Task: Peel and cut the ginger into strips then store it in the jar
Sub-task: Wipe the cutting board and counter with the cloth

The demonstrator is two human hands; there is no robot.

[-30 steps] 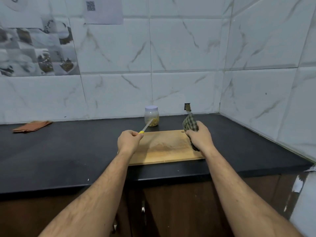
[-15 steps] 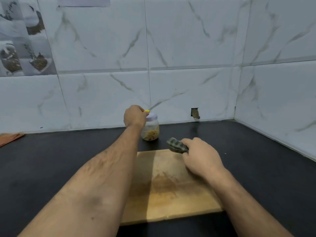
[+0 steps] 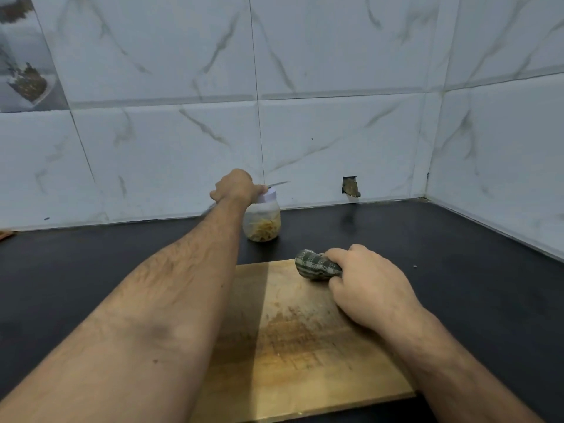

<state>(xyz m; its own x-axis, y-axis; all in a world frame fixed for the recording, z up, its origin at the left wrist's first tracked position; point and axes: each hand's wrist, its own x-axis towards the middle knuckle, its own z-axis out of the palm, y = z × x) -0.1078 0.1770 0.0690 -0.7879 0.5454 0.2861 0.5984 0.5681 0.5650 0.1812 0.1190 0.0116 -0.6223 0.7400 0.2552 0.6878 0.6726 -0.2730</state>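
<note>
My right hand [image 3: 370, 286] grips the cloth [image 3: 317, 265] on the board [image 3: 293, 346]; I'd wipe firmly. Left hand [image 3: 236, 187] grips the knife [image 3: 278, 184] over the jar [image 3: 264, 221]; keep the blade away.

Cool, even light is falling from above, leaving the tiled wall [image 3: 305, 87] pale and bluish. The left forearm is casting a hard-edged shadow across the left part of the cutting board [image 3: 305, 346]. The dark worktop [image 3: 457, 285] is giving off a faint sheen at the right. Wide-angle distortion is bending tile lines toward the frame edges, and the upper left is looking slightly soft.
</note>
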